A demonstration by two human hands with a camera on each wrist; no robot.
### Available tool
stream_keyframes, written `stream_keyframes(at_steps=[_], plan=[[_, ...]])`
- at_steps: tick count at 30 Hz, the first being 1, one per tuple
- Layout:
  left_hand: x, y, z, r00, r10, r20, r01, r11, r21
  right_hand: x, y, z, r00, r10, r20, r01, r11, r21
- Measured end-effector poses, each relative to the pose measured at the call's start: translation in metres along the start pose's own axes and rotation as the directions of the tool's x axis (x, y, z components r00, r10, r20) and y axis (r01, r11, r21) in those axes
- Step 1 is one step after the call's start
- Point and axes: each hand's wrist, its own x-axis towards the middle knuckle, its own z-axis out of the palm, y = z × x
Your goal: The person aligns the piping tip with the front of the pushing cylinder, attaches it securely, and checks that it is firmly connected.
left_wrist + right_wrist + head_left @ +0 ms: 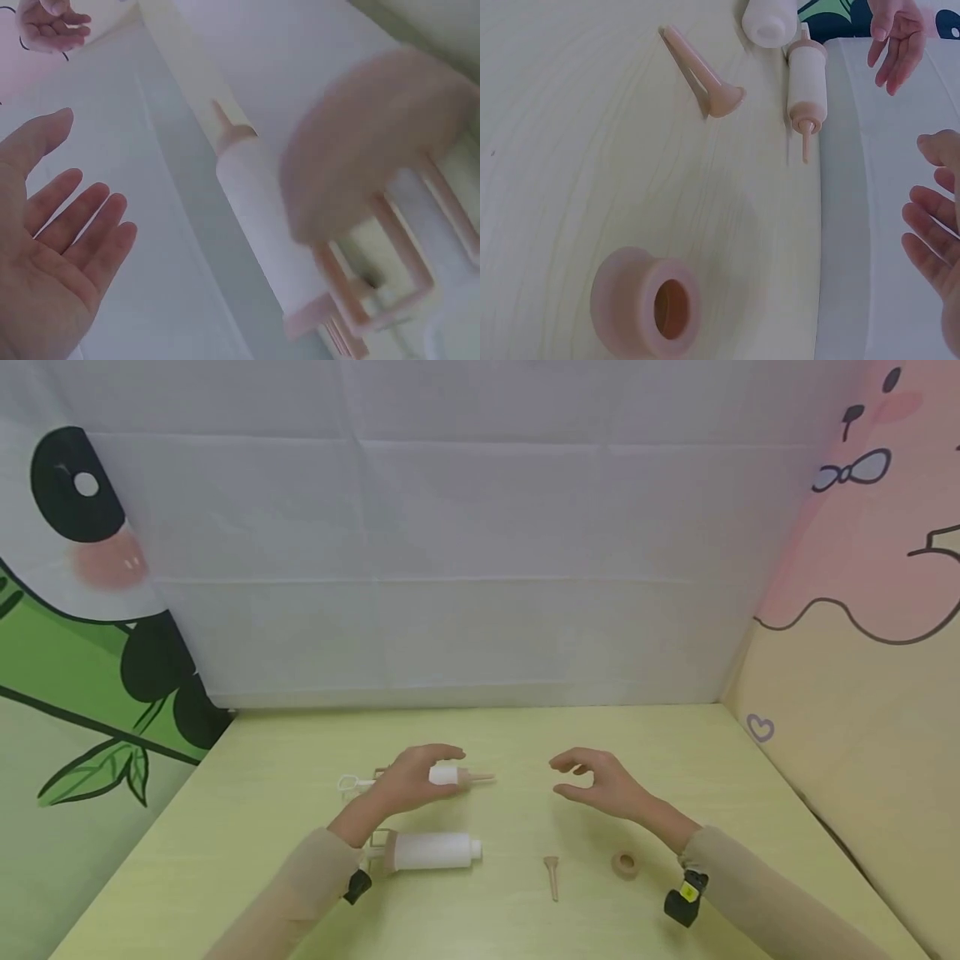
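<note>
My left hand (pixel 412 781) hovers over the farther syringe-like tube, fingers and thumb apart in the left wrist view. That tube (pixel 444 774) has a white barrel, a thin pinkish nozzle and a white ring handle; the hand hides part of it in the head view. Nearer me lies a thicker white tube (pixel 433 852), with a pinkish collar (pixel 375 127) and a frame-like handle at its left end. My right hand (pixel 603 785) is raised above the table to the right, its fingers loosely bent and nothing in them.
A slim pinkish nozzle (pixel 552 877) with a flared end lies front centre. To its right, below my right hand, sits a pinkish ring-shaped cap (pixel 622 300). A white cloth (pixel 480 568) hangs behind the pale yellow table, with cartoon-printed panels at both sides.
</note>
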Motion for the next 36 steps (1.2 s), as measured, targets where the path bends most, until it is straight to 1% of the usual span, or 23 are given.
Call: stream_keyframes(at_steps=[3, 6, 9, 12, 17, 19, 21, 26, 28, 33, 36], plan=[[0.002, 0.013, 0.008, 0.999, 0.014, 0.04, -0.011, 0.997, -0.074, -0.002, -0.001, -0.003, 1.0, -0.02, -0.008, 0.02, 1.0, -0.002], [0.004, 0.024, 0.015, 0.997, 0.051, 0.06, -0.043, 0.991, -0.124, -0.005, -0.001, -0.005, 0.999, -0.034, -0.024, 0.035, 0.999, 0.002], [0.006, 0.031, 0.024, 0.994, 0.091, 0.063, -0.083, 0.989, -0.123, -0.007, 0.0, -0.007, 0.999, -0.024, -0.034, 0.024, 1.0, 0.005], [0.008, 0.036, 0.034, 0.991, 0.112, 0.072, -0.105, 0.99, -0.095, -0.01, 0.002, -0.008, 1.0, -0.006, -0.028, 0.006, 1.0, 0.005], [0.011, 0.044, 0.049, 0.991, 0.095, 0.093, -0.089, 0.994, -0.066, -0.017, 0.003, -0.01, 1.0, 0.028, -0.009, -0.028, 1.0, 0.007], [0.011, 0.047, 0.054, 0.992, 0.088, 0.091, -0.081, 0.994, -0.071, -0.02, 0.003, -0.011, 0.999, 0.044, -0.004, -0.044, 0.999, 0.008], [0.011, 0.049, 0.058, 0.993, 0.09, 0.079, -0.084, 0.994, -0.07, -0.022, 0.003, -0.012, 0.998, 0.057, -0.001, -0.057, 0.998, 0.001], [0.013, 0.052, 0.068, 0.993, 0.106, 0.042, -0.105, 0.994, -0.035, -0.028, 0.003, -0.016, 0.997, 0.08, 0.002, -0.08, 0.997, -0.012], [0.014, 0.052, 0.073, 0.995, 0.09, 0.046, -0.089, 0.995, -0.04, -0.03, 0.003, -0.017, 0.996, 0.093, 0.008, -0.093, 0.996, -0.007], [0.016, 0.053, 0.083, 0.996, 0.027, 0.083, -0.02, 0.996, -0.083, -0.038, 0.001, -0.019, 0.987, 0.156, 0.031, -0.157, 0.987, 0.016], [0.018, 0.054, 0.088, 0.996, 0.018, 0.085, -0.01, 0.995, -0.098, -0.043, 0.0, -0.019, 0.981, 0.186, 0.046, -0.187, 0.982, 0.023]])
